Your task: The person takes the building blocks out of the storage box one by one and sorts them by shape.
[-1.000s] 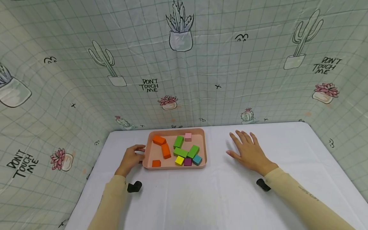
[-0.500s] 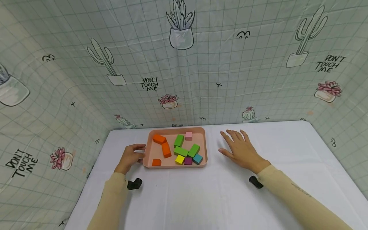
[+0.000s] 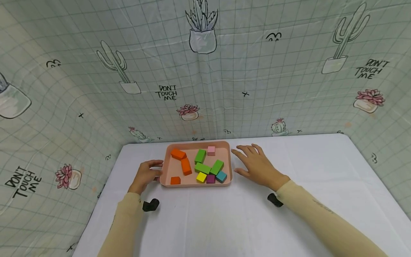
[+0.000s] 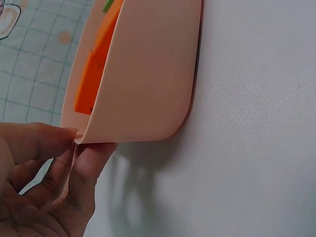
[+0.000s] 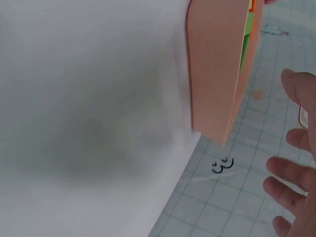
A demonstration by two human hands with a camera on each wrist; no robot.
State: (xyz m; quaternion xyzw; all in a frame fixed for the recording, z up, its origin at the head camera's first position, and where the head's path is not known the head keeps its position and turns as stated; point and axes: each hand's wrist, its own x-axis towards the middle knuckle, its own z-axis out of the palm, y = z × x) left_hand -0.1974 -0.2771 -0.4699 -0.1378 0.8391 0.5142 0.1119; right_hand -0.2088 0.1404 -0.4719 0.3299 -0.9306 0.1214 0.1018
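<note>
A pink tray (image 3: 186,186) lies near the far edge of the white table, holding several wooden-looking blocks. Orange blocks (image 3: 186,166) sit in its left part, green blocks (image 3: 203,168) towards the right. A pink cube (image 3: 211,151) is at the back; yellow (image 3: 201,177), purple (image 3: 211,179) and blue cubes (image 3: 221,176) line the front. At the tray's left end my left hand (image 3: 146,175) pinches the rim between thumb and finger, plain in the left wrist view. My right hand (image 3: 255,166), fingers spread, hovers just off the tray's right end, holding nothing.
The white table (image 3: 208,221) stretches out in front of the tray and to both sides. A grid-patterned cloth (image 3: 224,82) with cactus drawings hangs behind and beside it. Black wrist devices (image 3: 151,205) sit under both forearms.
My right hand has moved left, closing most of the distance to the tray's right end. The left hand and the blocks stay in place.
</note>
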